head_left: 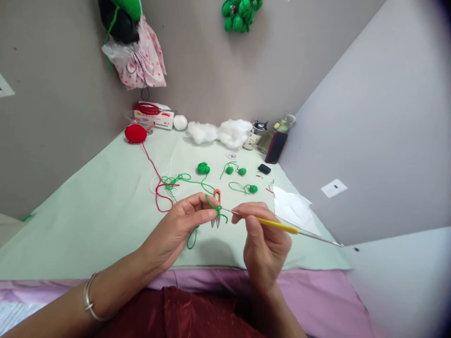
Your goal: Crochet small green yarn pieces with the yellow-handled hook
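Note:
In the middle of the head view, my left hand [188,217] pinches a small piece of green yarn work [218,211] between thumb and forefinger. A green strand loops over the forefinger, and a short tail sticks out to the right. My right hand [262,239] grips a double-ended crochet hook [282,226] by its yellow handle. One metal tip of the hook meets the green work; the other end points right. Behind my left fingertips lie small scissors with an orange handle [217,193]. A green yarn ball [203,168] rests farther back, its strand trailing towards my left hand.
Small green crocheted balls [242,172] lie beyond my hands. To the left are a red yarn ball [136,134] and tangled strands. White stuffing [234,133], a pen cup [252,139] and a phone [276,147] line the back. White paper [292,206] lies right.

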`<state>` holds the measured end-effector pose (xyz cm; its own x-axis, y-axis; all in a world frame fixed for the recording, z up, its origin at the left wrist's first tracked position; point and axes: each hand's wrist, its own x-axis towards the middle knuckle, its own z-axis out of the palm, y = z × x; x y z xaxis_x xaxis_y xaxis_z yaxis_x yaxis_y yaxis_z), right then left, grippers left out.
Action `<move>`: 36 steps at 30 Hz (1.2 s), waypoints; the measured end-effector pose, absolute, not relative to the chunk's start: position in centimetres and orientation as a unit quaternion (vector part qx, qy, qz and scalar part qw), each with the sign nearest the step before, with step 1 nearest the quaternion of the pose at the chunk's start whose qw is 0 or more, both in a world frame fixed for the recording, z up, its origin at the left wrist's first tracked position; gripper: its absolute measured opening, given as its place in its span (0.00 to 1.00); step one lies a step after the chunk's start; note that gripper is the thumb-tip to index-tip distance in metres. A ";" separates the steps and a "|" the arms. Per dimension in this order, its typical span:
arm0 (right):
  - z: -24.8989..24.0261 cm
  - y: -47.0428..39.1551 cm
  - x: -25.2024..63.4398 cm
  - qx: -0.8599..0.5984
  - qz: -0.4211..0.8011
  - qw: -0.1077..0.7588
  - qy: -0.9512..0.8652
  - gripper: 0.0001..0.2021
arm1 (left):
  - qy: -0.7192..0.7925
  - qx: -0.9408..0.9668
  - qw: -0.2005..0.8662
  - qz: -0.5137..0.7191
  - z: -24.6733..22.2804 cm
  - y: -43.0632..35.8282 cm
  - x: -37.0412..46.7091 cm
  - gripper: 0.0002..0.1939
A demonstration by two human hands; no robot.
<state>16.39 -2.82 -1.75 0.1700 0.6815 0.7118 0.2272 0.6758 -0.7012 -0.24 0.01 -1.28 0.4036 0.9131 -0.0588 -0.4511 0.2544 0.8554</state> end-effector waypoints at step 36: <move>-3.0 -3.0 16.6 -0.356 -0.154 0.470 -0.793 0.19 | 0.301 0.378 0.725 0.491 -1.3 0.5 -0.4 0.23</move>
<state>16.60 -2.99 -3.00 -0.3054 0.4190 0.8551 0.7089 0.6996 -0.0896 -0.40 0.50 -1.30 0.3367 0.9393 -0.0657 -0.4839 0.2325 0.8437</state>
